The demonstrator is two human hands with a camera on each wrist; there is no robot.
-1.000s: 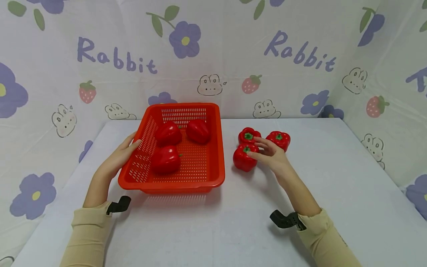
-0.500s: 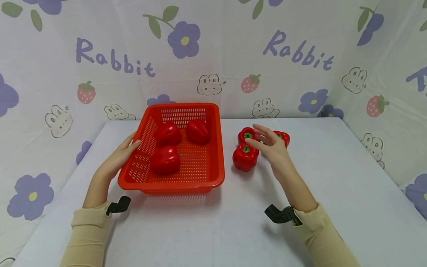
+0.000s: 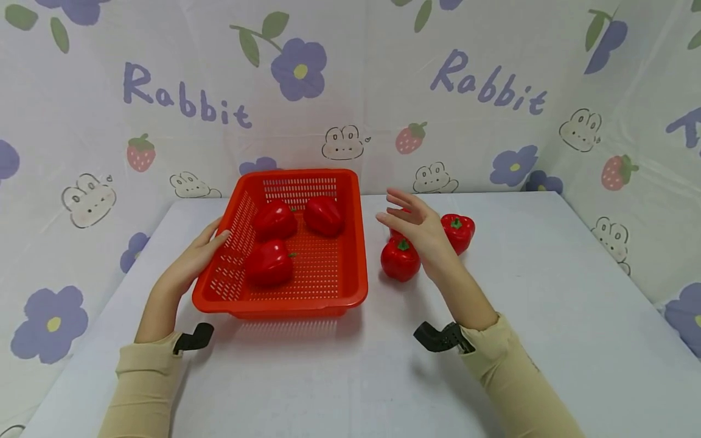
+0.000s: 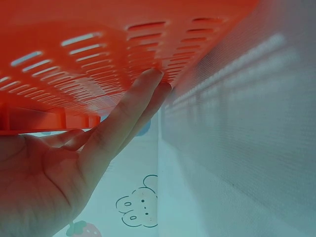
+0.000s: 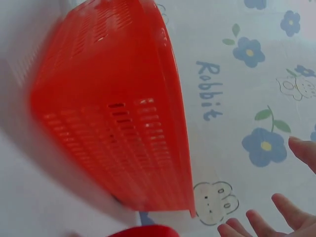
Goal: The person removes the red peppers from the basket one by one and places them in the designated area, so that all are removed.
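Observation:
An orange-red plastic basket (image 3: 298,304) stands left of centre with three red bell peppers inside: one at the front (image 3: 269,263), two behind. My left hand (image 3: 191,258) holds its left rim, thumb over the edge. In the left wrist view its fingers (image 4: 121,116) lie along the slotted outer wall. Right of the basket are three more peppers: a front pepper (image 3: 400,260), a right pepper (image 3: 459,232), and a rear pepper (image 3: 395,233) mostly hidden by my right hand (image 3: 424,234). That hand hovers above them, fingers spread and holding nothing.
A white table (image 3: 306,377) carries everything. Behind it hangs a white cloth (image 3: 350,73) printed with flowers, rabbits and strawberries. In the right wrist view the basket's side wall (image 5: 118,123) stands beside the hand, and a red pepper (image 5: 145,232) shows at the bottom edge.
My right hand has risen from the peppers and moved left toward the basket, uncovering the right pepper and covering the rear one. The left hand and basket have stayed in place.

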